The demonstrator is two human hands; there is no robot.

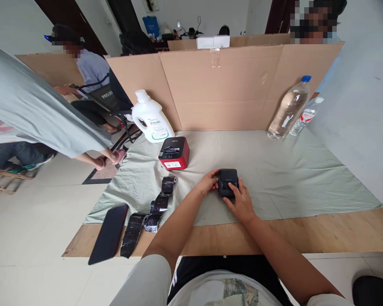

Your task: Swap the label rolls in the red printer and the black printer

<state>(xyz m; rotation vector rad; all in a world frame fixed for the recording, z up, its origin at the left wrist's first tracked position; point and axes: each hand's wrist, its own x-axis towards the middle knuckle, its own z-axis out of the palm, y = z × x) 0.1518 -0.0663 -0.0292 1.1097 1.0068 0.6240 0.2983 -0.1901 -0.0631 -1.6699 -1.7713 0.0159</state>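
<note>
Centrally, a small black device [227, 174], boxy with rounded corners, sits on grey-green cloth [293, 178] between both hands. The left hand [208, 182] curls at its left side, grip unclear; the right hand [242, 202] spreads its fingers over the front and right edge. "PROJE" reads on a chair [106, 97]; print on the white jug [150, 117] is too small. Cardboard [226, 89] screens the wooden table [338, 229].
</note>
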